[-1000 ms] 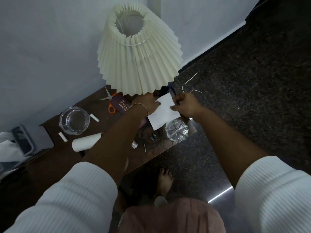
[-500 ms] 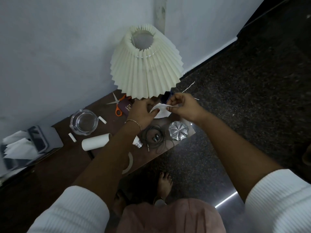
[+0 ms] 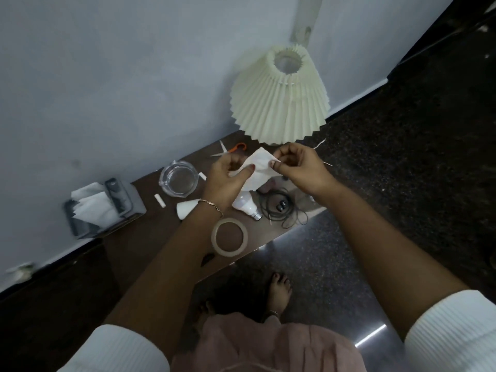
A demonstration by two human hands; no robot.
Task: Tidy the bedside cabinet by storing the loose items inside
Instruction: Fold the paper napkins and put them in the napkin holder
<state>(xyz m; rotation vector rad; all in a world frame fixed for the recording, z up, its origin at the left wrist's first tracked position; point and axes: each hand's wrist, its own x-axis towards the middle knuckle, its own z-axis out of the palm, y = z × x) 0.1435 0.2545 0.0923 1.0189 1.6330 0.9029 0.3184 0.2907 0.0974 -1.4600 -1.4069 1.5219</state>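
Two hands meet above the cabinet top (image 3: 150, 237), sharing one white sheet of paper (image 3: 258, 167): the left hand (image 3: 228, 178) pinches its near-left edge between thumb and fingers, and the right hand (image 3: 300, 167) pinches its right edge with thumb and forefinger, the other fingers curled in. The paper hangs in the air over the right part of the dark wooden top, clear of the surface. One pleated cream lamp shade (image 3: 281, 103) stands at the far right corner against the wall. Just left of its base lies one pair of scissors with orange handles (image 3: 230, 149), partly hidden by the left hand. One clear glass ashtray (image 3: 178, 179) sits left of the hands, and nothing can be seen in it. Two short white sticks lie by it, one (image 3: 159, 201) on its near-left side and one (image 3: 202, 175) just right of it. One white cone-shaped piece (image 3: 187, 209) lies under the left wrist, and one white light bulb (image 3: 247, 207) lies just beyond it, screw base pointing near. One coil of black cable with earbuds (image 3: 281, 209) rests right of the bulb, near the right edge. One roll of clear tape (image 3: 229, 237) lies flat near the front edge. At the far left, one dark tissue holder (image 3: 134, 208) holds white tissues (image 3: 94, 205) that stick up out of it.
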